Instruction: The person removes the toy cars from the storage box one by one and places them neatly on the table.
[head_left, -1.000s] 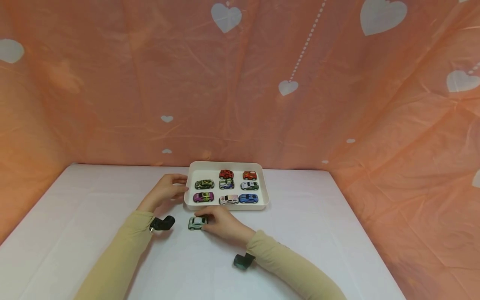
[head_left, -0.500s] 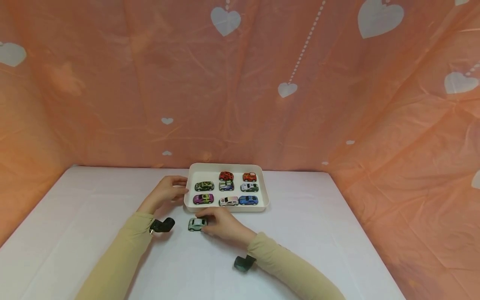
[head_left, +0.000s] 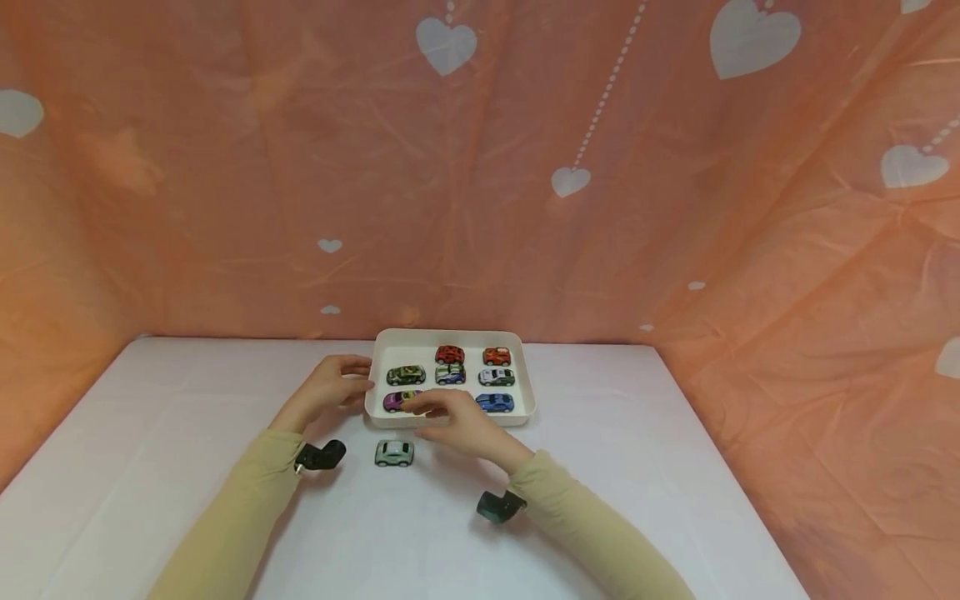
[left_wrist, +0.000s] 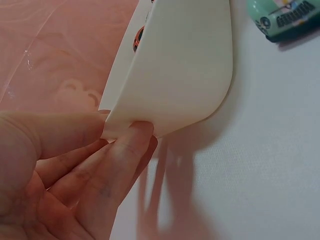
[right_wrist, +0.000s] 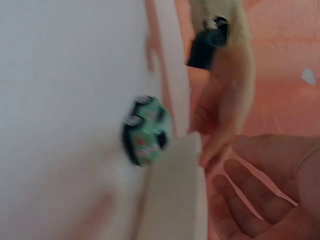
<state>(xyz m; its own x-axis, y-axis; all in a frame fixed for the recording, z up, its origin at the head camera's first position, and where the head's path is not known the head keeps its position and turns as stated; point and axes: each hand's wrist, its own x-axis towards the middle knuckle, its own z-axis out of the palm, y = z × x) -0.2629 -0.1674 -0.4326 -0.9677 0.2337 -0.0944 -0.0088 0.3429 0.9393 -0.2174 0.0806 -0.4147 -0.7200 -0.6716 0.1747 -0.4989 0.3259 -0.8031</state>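
My left hand (head_left: pixel 324 390) pinches the rim at the left side of a white tray (head_left: pixel 408 346); the left wrist view shows thumb and fingers on either side of that rim. A pale green toy car (head_left: pixel 394 453) stands on the table in front of the tray. My right hand (head_left: pixel 463 425) holds nothing and hovers over the tray's front edge, its fingers spread apart. It hides the white toy car in the front row and overlaps part of a purple toy car (head_left: pixel 393 402). The green car looks blurred in the right wrist view.
In the tray sit a blue car (head_left: pixel 495 403), a white-and-green car (head_left: pixel 497 377), a camouflage car (head_left: pixel 406 375), a multicoloured car (head_left: pixel 450 374) and two red cars. An orange curtain (head_left: pixel 480 275) with hearts stands behind the white table (head_left: pixel 637 467).
My right hand has let go of the pale green car and risen up and to the right, over the tray's front edge. The car stays on the table; my left hand keeps its hold.
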